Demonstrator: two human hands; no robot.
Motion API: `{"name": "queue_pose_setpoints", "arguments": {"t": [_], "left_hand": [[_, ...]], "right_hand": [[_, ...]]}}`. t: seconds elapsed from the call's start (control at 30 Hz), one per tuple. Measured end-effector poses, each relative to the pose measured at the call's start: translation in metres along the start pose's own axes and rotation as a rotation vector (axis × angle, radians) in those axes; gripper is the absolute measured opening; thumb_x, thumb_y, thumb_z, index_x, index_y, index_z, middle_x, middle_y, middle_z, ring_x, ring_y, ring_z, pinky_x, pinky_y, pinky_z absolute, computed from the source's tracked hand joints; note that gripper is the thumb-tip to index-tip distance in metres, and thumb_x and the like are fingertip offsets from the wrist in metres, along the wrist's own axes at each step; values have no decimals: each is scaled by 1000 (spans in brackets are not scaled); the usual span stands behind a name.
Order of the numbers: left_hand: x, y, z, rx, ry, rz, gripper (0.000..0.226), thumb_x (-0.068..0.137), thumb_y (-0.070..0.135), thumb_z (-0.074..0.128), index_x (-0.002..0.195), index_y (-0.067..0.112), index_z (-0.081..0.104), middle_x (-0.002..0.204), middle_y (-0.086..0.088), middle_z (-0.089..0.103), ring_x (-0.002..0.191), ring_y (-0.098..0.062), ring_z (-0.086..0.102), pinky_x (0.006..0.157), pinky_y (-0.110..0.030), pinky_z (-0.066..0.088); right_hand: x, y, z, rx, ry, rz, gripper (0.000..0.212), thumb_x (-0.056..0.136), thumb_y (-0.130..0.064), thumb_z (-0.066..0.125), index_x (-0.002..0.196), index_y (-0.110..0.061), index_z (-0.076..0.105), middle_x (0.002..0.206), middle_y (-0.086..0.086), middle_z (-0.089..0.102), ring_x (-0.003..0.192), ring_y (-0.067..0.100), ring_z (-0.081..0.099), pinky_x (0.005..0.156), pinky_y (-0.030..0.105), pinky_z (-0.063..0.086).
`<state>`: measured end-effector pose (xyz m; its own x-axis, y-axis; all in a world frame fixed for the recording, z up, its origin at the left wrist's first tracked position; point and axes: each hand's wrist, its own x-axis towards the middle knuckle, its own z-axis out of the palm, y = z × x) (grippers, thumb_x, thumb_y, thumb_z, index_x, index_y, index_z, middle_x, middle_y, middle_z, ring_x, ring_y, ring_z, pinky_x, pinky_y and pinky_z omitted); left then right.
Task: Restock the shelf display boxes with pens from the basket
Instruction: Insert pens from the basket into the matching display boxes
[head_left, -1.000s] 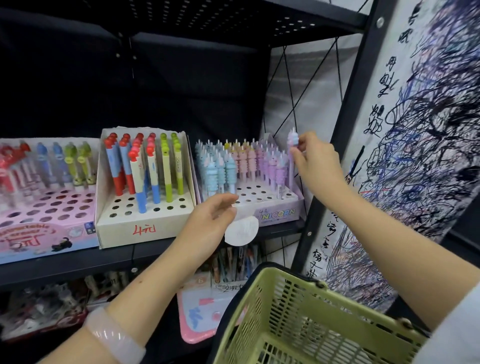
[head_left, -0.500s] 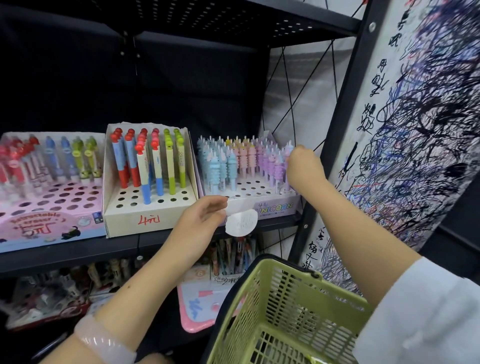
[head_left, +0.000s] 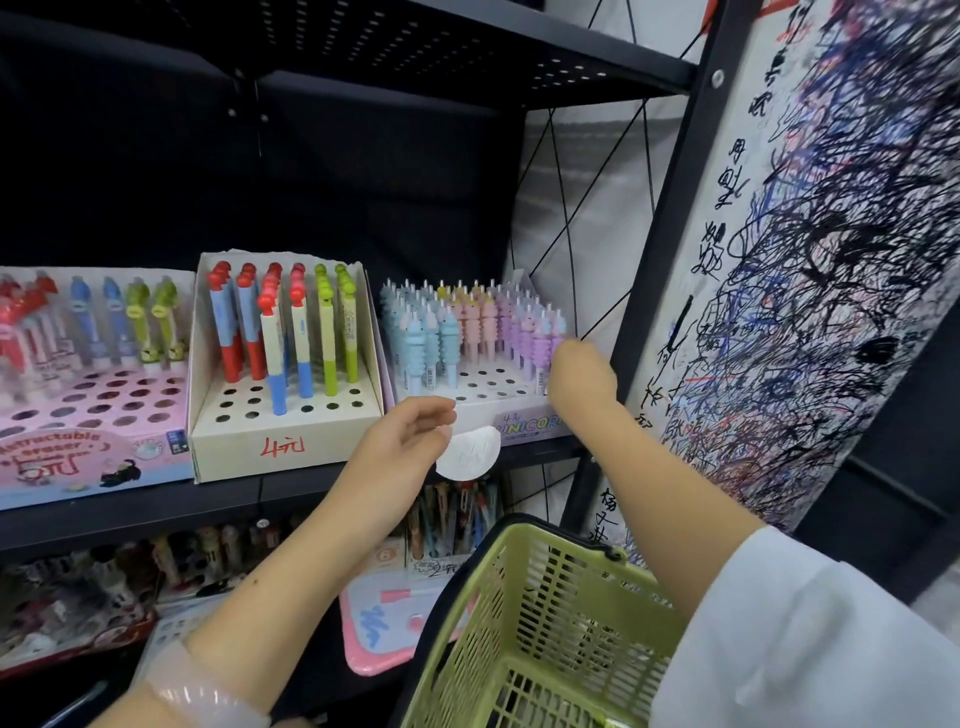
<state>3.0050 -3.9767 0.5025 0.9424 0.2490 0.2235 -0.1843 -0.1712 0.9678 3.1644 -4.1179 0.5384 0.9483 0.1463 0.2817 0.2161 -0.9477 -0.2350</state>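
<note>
Three display boxes stood side by side on the black shelf (head_left: 156, 506) in front of us. Our right hand (head_left: 582, 376) was at the right end of the pastel box (head_left: 519, 421), fingers curled down among the lilac pens (head_left: 530, 332) of its last rows; we could not tell whether they gripped a pen, because the back of the hand hid the fingertips. Our left hand (head_left: 402, 441) was held just in front of the same box's lower left corner, thumb and forefinger pinching a white round paper tag (head_left: 467, 452) that hung below the fingers. The green basket (head_left: 545, 623) hung from our right forearm, below both hands; we could make out no pens inside it. The pastel box carried blue, pink and lilac ribbed pens in its rear rows, with bare holes in front, and its front panel read "UNICORN", partly covered by our right wrist. The middle cream box (head_left: 285, 436) held red, blue and green pens (head_left: 270, 332) upright in its rear rows, and a handwritten red "4" with a following character was marked on its front. The left pink box (head_left: 88, 457) was printed "Retractable eraser" and bore a large red handwritten price that we could not read with certainty. A scribble-covered white sheet (head_left: 805, 260) with handwritten characters hung to the right of the shelf post (head_left: 665, 234). Our right arm wore a white sleeve (head_left: 805, 649), and our left wrist a pale bangle (head_left: 202, 699).
</note>
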Motion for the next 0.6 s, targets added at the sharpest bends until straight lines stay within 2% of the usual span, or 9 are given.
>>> {"name": "queue_pose_setpoints", "arguments": {"t": [0.1,0.13,0.2,0.23,0.3,0.37,0.43,0.53,0.6], "left_hand": [[-3,-4,0,10,-5,-5,26,94,12,49,100,35,58,108,15,64,107,0,56,101,-29,42],[-5,-6,1,8,-6,-7,26,94,11,49,100,35,58,109,14,64,108,-1,56,102,-30,42],[-10,-10,5,3,-25,-19,26,94,11,49,100,34,58,109,13,64,108,0,56,102,-30,41],[-14,-14,8,-3,-43,-29,26,94,11,48,100,35,58,109,14,64,108,0,56,102,-29,41],[-27,-26,17,-8,-96,-47,27,94,9,48,97,34,57,107,12,64,107,-1,57,99,-26,42],[-41,-45,31,14,-169,-76,28,94,6,48,96,33,58,107,8,64,106,-5,58,95,-24,42],[-57,-66,47,49,-246,-125,28,93,5,48,94,31,57,105,7,63,104,-7,58,90,-19,44],[-76,-97,71,93,-358,-207,27,94,8,49,94,34,55,105,9,62,100,-2,57,89,-18,45],[-85,-115,84,155,-453,-243,25,94,13,49,97,38,53,108,14,60,104,0,56,94,-22,43]], "right_hand": [[-4,4,-5,79,-16,-22,15,88,8,38,89,3,52,88,12,55,96,35,60,67,32,41],[-7,6,-9,108,0,-46,16,90,5,37,94,3,52,88,14,56,95,36,60,68,34,43],[-21,13,-14,176,81,-117,28,93,-4,38,119,2,46,95,19,58,88,37,59,67,36,44],[-33,18,-13,212,124,-168,33,94,-9,39,127,-2,43,91,18,59,81,35,58,66,35,43],[-61,32,-7,265,123,-291,33,94,-14,41,126,-8,47,76,7,58,69,28,55,63,33,44],[-91,57,12,265,-51,-379,26,94,-16,45,118,-11,56,77,1,62,74,25,57,68,31,44],[-125,91,42,176,-359,-453,24,94,-16,48,115,-12,58,90,3,68,82,21,62,74,27,44],[-178,149,99,-37,-852,-464,30,93,-13,50,122,-9,55,111,10,65,98,23,62,87,32,48],[-210,186,131,-176,-1046,-431,38,91,-14,54,128,-10,49,121,13,58,107,27,57,88,34,47]]}}
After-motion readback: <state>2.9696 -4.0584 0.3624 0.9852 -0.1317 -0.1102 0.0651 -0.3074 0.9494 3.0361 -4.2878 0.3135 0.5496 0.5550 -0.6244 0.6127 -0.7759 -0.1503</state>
